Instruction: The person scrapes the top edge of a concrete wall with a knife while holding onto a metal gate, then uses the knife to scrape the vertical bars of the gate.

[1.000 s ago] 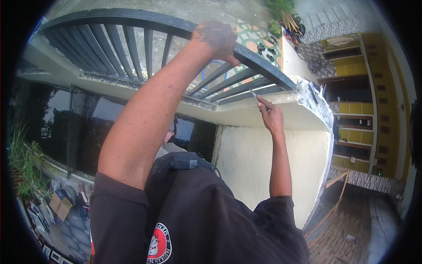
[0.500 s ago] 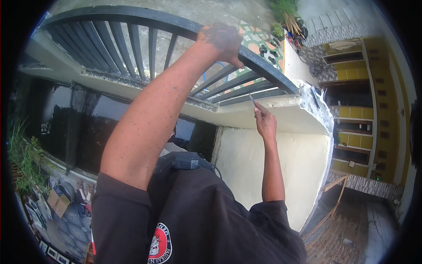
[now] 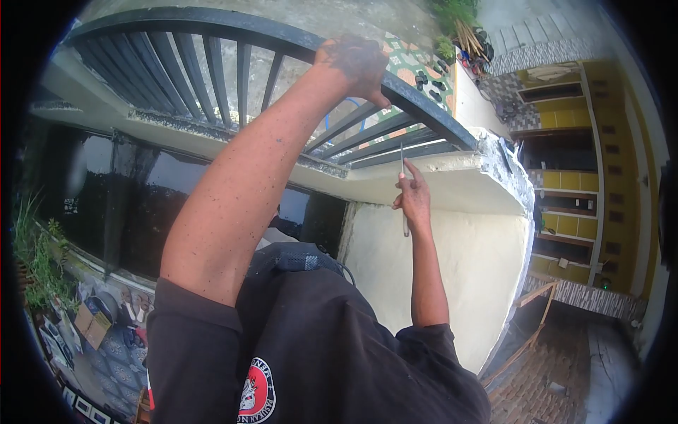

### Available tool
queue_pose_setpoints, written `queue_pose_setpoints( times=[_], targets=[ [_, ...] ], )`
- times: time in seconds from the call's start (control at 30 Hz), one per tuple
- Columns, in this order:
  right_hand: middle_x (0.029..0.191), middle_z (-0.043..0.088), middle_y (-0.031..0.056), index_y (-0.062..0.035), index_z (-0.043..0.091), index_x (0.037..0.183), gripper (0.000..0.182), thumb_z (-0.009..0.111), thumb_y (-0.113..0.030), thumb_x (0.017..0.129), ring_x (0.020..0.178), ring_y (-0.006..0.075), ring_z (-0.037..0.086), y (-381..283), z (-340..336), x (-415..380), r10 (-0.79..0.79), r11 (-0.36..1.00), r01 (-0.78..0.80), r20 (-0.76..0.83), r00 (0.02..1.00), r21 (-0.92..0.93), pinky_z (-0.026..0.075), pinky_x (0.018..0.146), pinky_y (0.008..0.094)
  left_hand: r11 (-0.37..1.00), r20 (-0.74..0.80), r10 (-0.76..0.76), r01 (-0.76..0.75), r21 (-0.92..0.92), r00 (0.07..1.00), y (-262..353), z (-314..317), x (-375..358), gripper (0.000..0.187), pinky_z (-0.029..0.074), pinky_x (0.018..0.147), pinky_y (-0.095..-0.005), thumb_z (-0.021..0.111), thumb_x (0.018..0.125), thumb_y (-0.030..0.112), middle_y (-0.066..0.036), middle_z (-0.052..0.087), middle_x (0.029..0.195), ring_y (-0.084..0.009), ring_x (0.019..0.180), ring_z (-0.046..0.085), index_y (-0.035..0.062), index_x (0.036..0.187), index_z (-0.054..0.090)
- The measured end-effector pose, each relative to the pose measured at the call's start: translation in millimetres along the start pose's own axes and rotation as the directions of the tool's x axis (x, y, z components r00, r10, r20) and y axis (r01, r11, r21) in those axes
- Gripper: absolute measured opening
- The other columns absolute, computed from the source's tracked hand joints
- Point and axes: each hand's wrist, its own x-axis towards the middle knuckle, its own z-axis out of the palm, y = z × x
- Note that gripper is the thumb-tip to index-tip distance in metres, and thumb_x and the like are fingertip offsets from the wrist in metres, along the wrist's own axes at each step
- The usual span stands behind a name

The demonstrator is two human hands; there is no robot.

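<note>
My left hand [image 3: 357,63], smudged dark on its back, is closed over the dark grey metal railing [image 3: 233,27], with the thumb down on the near side. In my right hand [image 3: 415,199] is a slim hand tool [image 3: 406,225] with a thin, narrow blade pointing up and a light handle showing below the fingers. The blade tip overlaps the lowest railing bars, just above the cream concrete ledge [image 3: 438,164]. My right index finger extends along the blade.
Rough, chipped plaster [image 3: 519,177] runs down the ledge's right corner. Beneath it is a cream wall [image 3: 424,261]. Dark window glass [image 3: 141,191] lies at left. Far below are a wooden frame [image 3: 540,325], a cardboard box [image 3: 93,324] and plants [image 3: 46,261]. Several sandals [image 3: 434,88] lie beyond the railing.
My right hand has shifted slightly left and down and turned, so the tool now stands more upright with its handle showing. My left hand stays on the railing.
</note>
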Motion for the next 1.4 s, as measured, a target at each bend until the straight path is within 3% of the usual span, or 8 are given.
queue_pose_setpoints(
  times=[0.13, 0.23, 0.43, 0.63, 1.0, 1.1, 1.27, 1.4],
  targets=[
    [0.088, 0.059, 0.0109, -0.0158, 0.048, 0.149, 0.048, 0.057, -0.025, 0.103, 0.046, 0.0079, 0.048, 3, 8, -3, 0.071, 0.995, -0.076, 0.073, 0.995, 0.071, 0.046, 0.042, 0.0254, 1.0, 0.012, -0.017, 0.017, 0.013, 1.0, -1, 0, 1, 0.07, 0.062, 0.076, -0.0445, 0.08, 0.064, 0.072, -0.009, 0.076, 0.092, -0.0298, 0.089, 0.075, 0.0144, 0.104, 0.078],
    [0.084, 0.061, 0.0096, -0.0164, 0.051, 0.147, 0.046, 0.057, -0.022, 0.102, 0.047, 0.0088, 0.051, -5, 1, -9, -0.002, 0.985, 0.011, -0.049, 0.999, 0.175, 0.044, 0.041, 0.0263, 1.0, 0.017, -0.001, 0.001, 0.024, 1.0, 2, 1, 0, 0.07, 0.062, 0.077, -0.0447, 0.079, 0.064, 0.072, -0.009, 0.076, 0.093, -0.0301, 0.09, 0.075, 0.0146, 0.104, 0.077],
    [0.086, 0.062, 0.0085, -0.0197, 0.054, 0.146, 0.044, 0.057, -0.026, 0.103, 0.048, 0.008, 0.05, 11, -13, 5, 0.039, 0.996, -0.032, 0.084, 0.996, -0.088, 0.044, 0.043, 0.0262, 0.998, -0.011, -0.05, 0.05, -0.035, 0.999, 6, -7, -3, 0.059, 0.059, 0.083, -0.0437, 0.084, 0.067, 0.06, -0.008, 0.075, 0.098, -0.0291, 0.098, 0.072, 0.0129, 0.101, 0.079],
    [0.087, 0.065, 0.0053, -0.0179, 0.063, 0.138, 0.037, 0.059, -0.024, 0.102, 0.067, 0.0097, 0.059, 16, -64, 14, -0.249, 0.917, 0.263, 0.084, 0.965, -0.301, 0.05, 0.062, 0.0267, 1.0, 0.045, -0.027, 0.027, -0.005, 0.999, 4, -4, 0, 0.071, 0.06, 0.082, -0.0481, 0.08, 0.064, 0.071, -0.009, 0.075, 0.097, -0.0309, 0.096, 0.073, 0.0149, 0.107, 0.077],
    [0.077, 0.068, 0.0088, -0.0177, 0.071, 0.127, 0.03, 0.066, -0.025, 0.098, 0.07, 0.0117, 0.063, 4, -75, 30, -0.32, 0.872, 0.303, 0.02, 0.947, -0.384, 0.051, 0.065, 0.0301, 0.999, 0.042, -0.032, 0.032, -0.007, 0.999, 4, -3, 1, 0.071, 0.06, 0.082, -0.0483, 0.08, 0.064, 0.072, -0.009, 0.075, 0.096, -0.0311, 0.097, 0.073, 0.015, 0.107, 0.077],
    [0.079, 0.07, 0.0126, -0.019, 0.071, 0.127, 0.031, 0.067, -0.025, 0.097, 0.066, 0.0127, 0.06, 2, -74, 33, -0.315, 0.916, 0.301, -0.013, 0.949, -0.266, 0.05, 0.065, 0.031, 0.999, 0.05, -0.029, 0.029, 0.016, 0.998, 2, -1, 3, 0.072, 0.06, 0.083, -0.0485, 0.079, 0.064, 0.073, -0.009, 0.075, 0.097, -0.0312, 0.097, 0.073, 0.0151, 0.107, 0.076],
    [0.081, 0.07, 0.0168, -0.0205, 0.071, 0.126, 0.032, 0.069, -0.027, 0.095, 0.062, 0.0166, 0.056, -5, -74, 31, -0.3, 0.811, 0.268, 0.023, 0.954, -0.52, 0.049, 0.063, 0.0338, 1.0, 0.045, -0.024, 0.023, 0.01, 0.999, 4, 1, 4, 0.074, 0.06, 0.084, -0.0489, 0.079, 0.063, 0.074, -0.008, 0.075, 0.097, -0.0311, 0.097, 0.073, 0.0152, 0.107, 0.076],
    [0.081, 0.069, 0.0177, -0.0216, 0.072, 0.125, 0.031, 0.069, -0.029, 0.095, 0.061, 0.0217, 0.057, -4, -76, 27, -0.337, 0.88, 0.292, -0.06, 0.939, -0.373, 0.049, 0.064, 0.036, 1.0, 0.032, -0.026, 0.026, 0.005, 0.999, 2, -1, 2, 0.073, 0.06, 0.083, -0.0491, 0.079, 0.063, 0.074, -0.009, 0.075, 0.098, -0.0311, 0.097, 0.073, 0.0155, 0.107, 0.076]
  ],
)
